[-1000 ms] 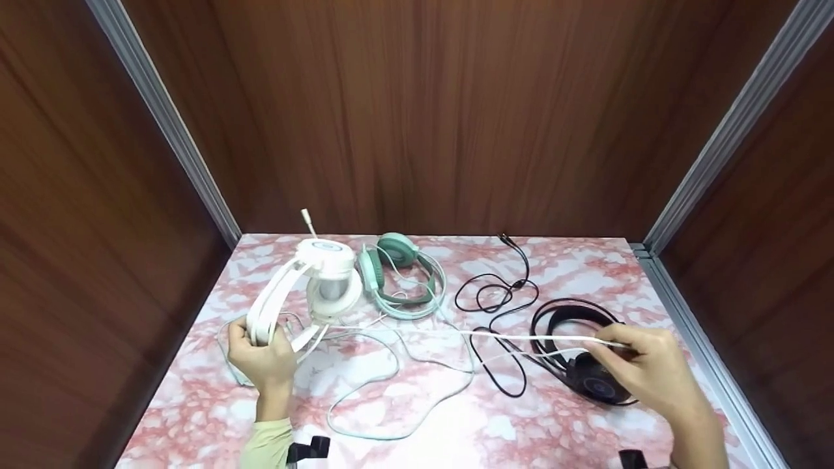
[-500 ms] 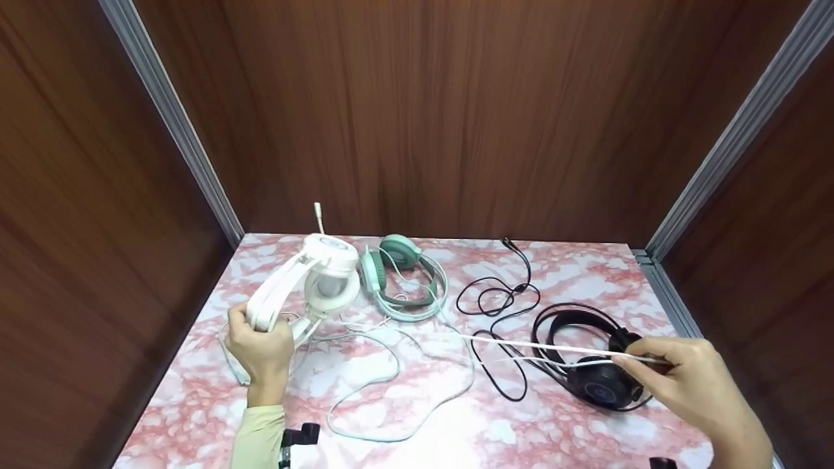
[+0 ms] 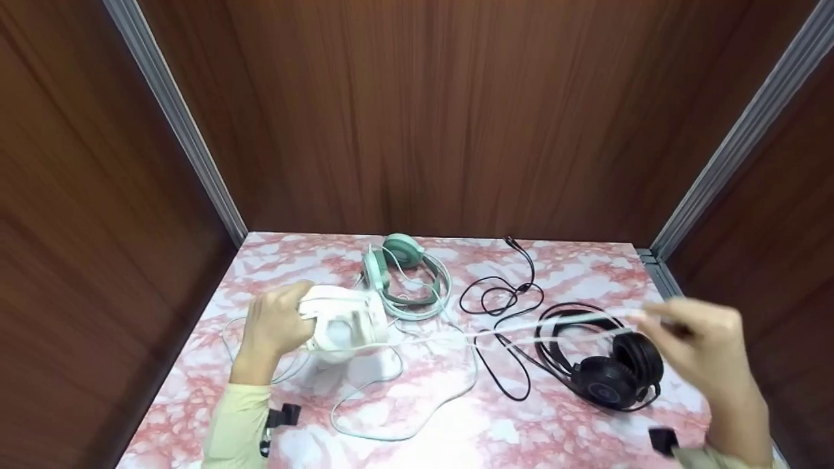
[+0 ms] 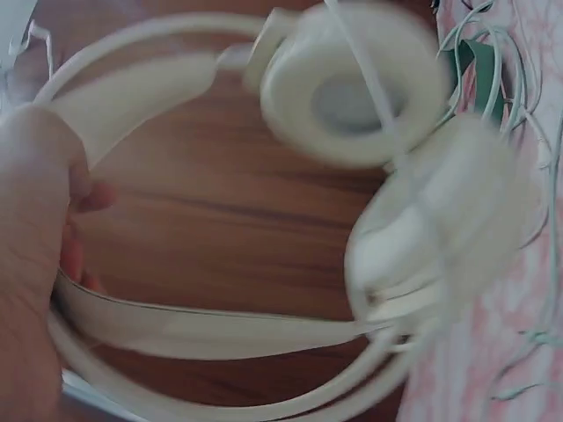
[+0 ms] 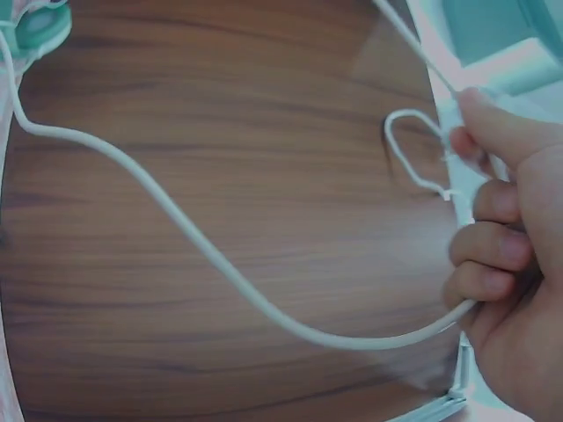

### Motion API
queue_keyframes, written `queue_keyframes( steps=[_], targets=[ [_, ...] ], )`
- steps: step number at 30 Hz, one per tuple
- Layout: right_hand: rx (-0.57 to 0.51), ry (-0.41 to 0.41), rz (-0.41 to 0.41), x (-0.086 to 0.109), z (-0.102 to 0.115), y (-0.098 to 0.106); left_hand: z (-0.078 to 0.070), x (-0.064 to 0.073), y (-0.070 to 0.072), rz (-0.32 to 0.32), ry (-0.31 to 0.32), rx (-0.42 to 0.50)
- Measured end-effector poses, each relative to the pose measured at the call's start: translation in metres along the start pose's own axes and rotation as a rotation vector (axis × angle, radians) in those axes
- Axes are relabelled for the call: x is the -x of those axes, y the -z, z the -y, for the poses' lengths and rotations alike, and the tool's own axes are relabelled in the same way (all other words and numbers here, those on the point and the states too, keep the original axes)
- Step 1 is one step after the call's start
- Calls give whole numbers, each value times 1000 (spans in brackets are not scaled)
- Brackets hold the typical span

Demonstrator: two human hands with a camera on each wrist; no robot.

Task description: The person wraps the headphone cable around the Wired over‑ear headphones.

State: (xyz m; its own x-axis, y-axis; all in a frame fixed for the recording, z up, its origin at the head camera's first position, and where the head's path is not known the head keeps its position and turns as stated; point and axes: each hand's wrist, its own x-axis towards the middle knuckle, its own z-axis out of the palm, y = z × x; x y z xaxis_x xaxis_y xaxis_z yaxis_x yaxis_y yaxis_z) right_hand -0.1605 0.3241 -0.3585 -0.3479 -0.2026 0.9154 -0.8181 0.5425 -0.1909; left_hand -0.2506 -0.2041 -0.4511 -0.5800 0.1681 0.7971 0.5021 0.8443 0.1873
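Note:
A white headset (image 3: 342, 301) is raised above the left part of the table, its headband gripped by my left hand (image 3: 277, 322). In the left wrist view, fingers wrap the band, and the two ear cups (image 4: 352, 83) hang at its far end. A white cable (image 5: 211, 251) stretches across to my right hand (image 3: 707, 345). That hand pinches one strand between thumb and forefinger while its other fingers curl round another. Motion blurs the headset, and its microphone is not visible in the head view.
Green headphones (image 3: 376, 270) lie at the back middle, their pale cord (image 3: 384, 438) looping toward the front. Black headphones (image 3: 606, 384) lie on the right, below my right hand, with a black cable (image 3: 526, 371) to their left. Brown wood panels (image 3: 430, 117) enclose the marbled table (image 3: 547, 430).
My left hand has turned over and tipped the headset down and to the right. The right hand has moved rightward, then upward, pulling the cable with it.

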Motion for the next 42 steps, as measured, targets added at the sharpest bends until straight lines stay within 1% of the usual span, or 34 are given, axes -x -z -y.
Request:
queue_keyframes(
  steps=[1, 2, 3, 4, 6, 9, 11, 12, 15, 17, 19, 21, 23, 24, 25, 26, 27, 28, 29, 30, 32, 34, 35, 36, 38, 39, 40, 41, 42],
  targets=[
    [7, 3, -41, -7, -3, -2, -1, -5, 2, 80, -33, 45],
    [21, -7, -79, -14, -7, -4, -3, -9, 5, 152, -49, 102],
    [33, -26, -118, -19, -12, -5, -4, -14, 7, 228, -52, 168],
    [39, -50, -143, -24, -16, -7, -5, -16, 9, 287, -41, 238],
    [44, -125, -189, -31, -26, -9, -7, -19, 11, 390, 14, 415],
    [17, -265, -248, -38, -41, -16, -7, -17, 9, 499, 113, 749],
    [5, -347, -272, -41, -52, -23, -6, -13, 3, 544, 162, 993],
    [3, -378, -278, -41, -58, -27, -6, -10, -2, 558, 172, 1099],
    [34, -439, -269, -34, -79, -41, -9, 1, -17, 630, 193, 1472],
    [70, -463, -232, -25, -93, -53, -13, 8, -28, 680, 202, 1720],
    [100, -481, -175, -14, -105, -65, -19, 15, -38, 731, 233, 1975],
    [106, -488, -106, -1, -112, -78, -26, 19, -47, 745, 261, 2183],
    [105, -515, -25, 13, -114, -90, -35, 22, -53, 738, 296, 2353],
    [99, -537, 17, 21, -114, -96, -24, 33, -75, 718, 317, 2434],
    [88, -568, 55, 29, -113, -102, -15, 44, -95, 683, 341, 2505],
    [75, -601, 95, 37, -111, -107, -19, 44, -98, 641, 367, 2559],
    [68, -636, 137, 45, -109, -111, -20, 46, -103, 590, 419, 2606],
    [68, -676, 176, 52, -105, -115, -22, 48, -108, 548, 457, 2648],
    [65, -705, 206, 59, -103, -120, -24, 49, -112, 493, 488, 2681],
    [58, -723, 229, 65, -100, -124, -26, 50, -116, 427, 545, 2693],
    [44, -734, 262, 75, -94, -134, -59, 30, -85, 320, 662, 2692],
    [35, -715, 286, 84, -87, -144, -66, 29, -86, 196, 739, 2702],
    [27, -699, 301, 87, -83, -149, -69, 28, -86, 108, 791, 2691],
    [26, -676, 321, 91, -79, -154, -71, 28, -86, 29, 825, 2680],
    [28, -622, 369, 97, -70, -162, -74, 26, -87, -126, 872, 2647],
    [29, -599, 393, 99, -65, -165, -74, 26, -88, -206, 890, 2616],
    [32, -573, 416, 101, -60, -167, -74, 25, -88, -277, 923, 2576],
    [36, -547, 437, 103, -54, -169, -74, 24, -88, -330, 949, 2540],
    [42, -516, 450, 104, -48, -170, -72, 24, -88, -368, 964, 2509]
  ],
)
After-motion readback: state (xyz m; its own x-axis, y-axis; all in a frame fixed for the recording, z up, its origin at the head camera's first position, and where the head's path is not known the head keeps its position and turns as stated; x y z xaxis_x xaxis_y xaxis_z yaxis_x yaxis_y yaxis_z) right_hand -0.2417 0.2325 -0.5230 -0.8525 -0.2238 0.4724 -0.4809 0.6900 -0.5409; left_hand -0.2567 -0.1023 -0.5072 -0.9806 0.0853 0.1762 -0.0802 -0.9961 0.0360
